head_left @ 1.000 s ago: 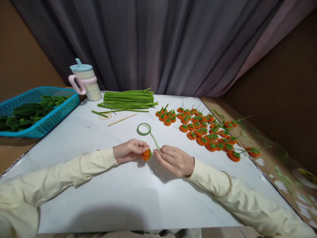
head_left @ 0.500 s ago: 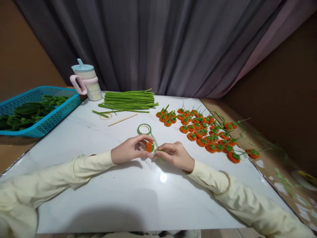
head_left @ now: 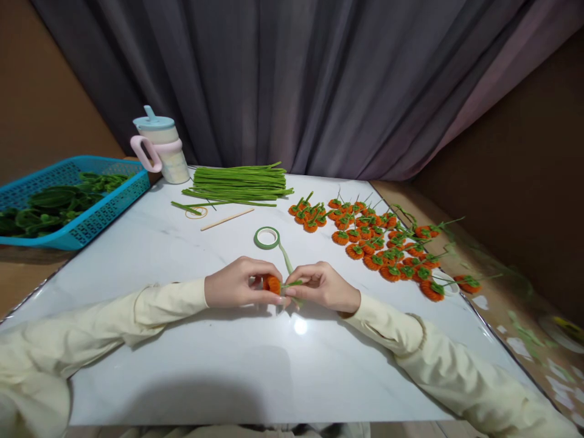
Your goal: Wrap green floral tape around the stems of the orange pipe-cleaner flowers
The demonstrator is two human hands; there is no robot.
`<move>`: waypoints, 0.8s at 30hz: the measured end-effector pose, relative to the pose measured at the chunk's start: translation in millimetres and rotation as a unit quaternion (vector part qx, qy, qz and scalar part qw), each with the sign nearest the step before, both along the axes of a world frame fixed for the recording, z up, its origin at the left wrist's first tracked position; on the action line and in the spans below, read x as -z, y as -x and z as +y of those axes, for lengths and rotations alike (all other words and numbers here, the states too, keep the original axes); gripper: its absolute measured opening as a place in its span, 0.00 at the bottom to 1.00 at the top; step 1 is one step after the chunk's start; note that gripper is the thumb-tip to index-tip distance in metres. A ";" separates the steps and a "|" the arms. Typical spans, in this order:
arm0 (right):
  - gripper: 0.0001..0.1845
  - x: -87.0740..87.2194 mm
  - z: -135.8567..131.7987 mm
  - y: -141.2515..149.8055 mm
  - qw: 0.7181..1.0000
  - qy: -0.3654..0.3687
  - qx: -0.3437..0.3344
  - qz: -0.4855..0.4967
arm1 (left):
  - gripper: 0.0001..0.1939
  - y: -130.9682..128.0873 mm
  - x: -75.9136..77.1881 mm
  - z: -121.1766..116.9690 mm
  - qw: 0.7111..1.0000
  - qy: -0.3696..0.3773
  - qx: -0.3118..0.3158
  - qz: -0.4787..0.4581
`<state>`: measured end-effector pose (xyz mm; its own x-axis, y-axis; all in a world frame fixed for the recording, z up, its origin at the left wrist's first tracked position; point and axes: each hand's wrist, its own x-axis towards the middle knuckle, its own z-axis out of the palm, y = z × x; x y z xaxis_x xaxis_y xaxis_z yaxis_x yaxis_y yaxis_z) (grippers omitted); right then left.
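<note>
My left hand (head_left: 237,282) is closed around a small fuzzy orange persimmon (head_left: 272,284), its green top turned to the right. Close against it, my right hand (head_left: 327,287) pinches at the green stem (head_left: 292,283) and the end of a pale green tape strip (head_left: 285,258). That strip runs back to a green roll of floral tape (head_left: 257,238) lying flat just beyond my hands. The fingertips partly hide where tape and stem meet.
Many finished orange persimmons (head_left: 373,262) lie at the right. Green pipe cleaners (head_left: 239,184) are bunched at the back, near a wooden stick (head_left: 227,219) and rubber bands (head_left: 196,212). A tumbler (head_left: 173,164) and a blue basket (head_left: 103,210) of green pieces stand left.
The persimmon has turned and come slightly lower and nearer in my left hand. More of the green stem now shows at my right fingertips. The tape roll stays put.
</note>
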<state>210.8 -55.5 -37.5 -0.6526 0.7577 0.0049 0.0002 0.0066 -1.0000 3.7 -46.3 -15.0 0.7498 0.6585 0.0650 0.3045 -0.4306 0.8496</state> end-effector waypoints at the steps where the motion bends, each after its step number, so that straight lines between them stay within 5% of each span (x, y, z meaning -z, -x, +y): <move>1: 0.12 -1.5 -0.6 -0.5 1.000 -0.026 0.000 -0.007 | 0.12 -0.2 -1.3 1.1 0.997 0.073 -0.006 -0.007; 5: 0.10 -7.5 -3.5 -1.5 0.978 -0.194 0.015 -0.071 | 0.11 0.6 -2.1 6.3 0.963 0.267 -0.006 -0.046; 9: 0.08 -5.5 -2.8 -1.1 0.907 -0.403 0.054 -0.115 | 0.10 0.6 3.7 10.2 0.907 0.407 -0.026 -0.102; 11: 0.10 -1.8 -0.9 -1.4 0.838 -0.525 0.057 -0.136 | 0.09 -0.9 8.1 11.3 0.857 0.493 -0.051 -0.141; 14: 0.11 3.1 0.0 -2.1 0.688 -0.704 0.049 -0.168 | 0.08 -3.5 12.4 12.4 0.774 0.605 -0.070 -0.175; 16: 0.11 4.4 -2.3 -1.7 0.642 -0.747 0.046 -0.169 | 0.10 -3.8 11.9 13.6 0.757 0.630 -0.060 -0.160; 18: 0.10 4.0 -6.2 0.1 0.689 -0.705 0.055 -0.156 | 0.14 -2.1 8.1 15.3 0.794 0.596 -0.030 -0.114; 20: 0.10 2.2 -9.6 2.9 0.791 -0.588 0.080 -0.148 | 0.20 0.7 2.1 16.4 0.862 0.504 0.001 -0.050; 22: 0.10 -0.2 -10.9 5.9 0.885 -0.427 0.110 -0.149 | 0.21 3.2 -5.0 15.3 0.937 0.348 -0.010 0.003; 24: 0.09 -1.9 -9.9 8.5 0.943 -0.275 0.129 -0.140 | 0.20 4.0 -11.7 10.5 0.989 0.140 -0.043 0.030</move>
<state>202.4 -65.4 -35.6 -0.4808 0.8247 0.2980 0.3353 0.4869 -0.8065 -0.3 -35.8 -3.3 0.6867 0.7061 -0.1728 0.3841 -0.1507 0.9109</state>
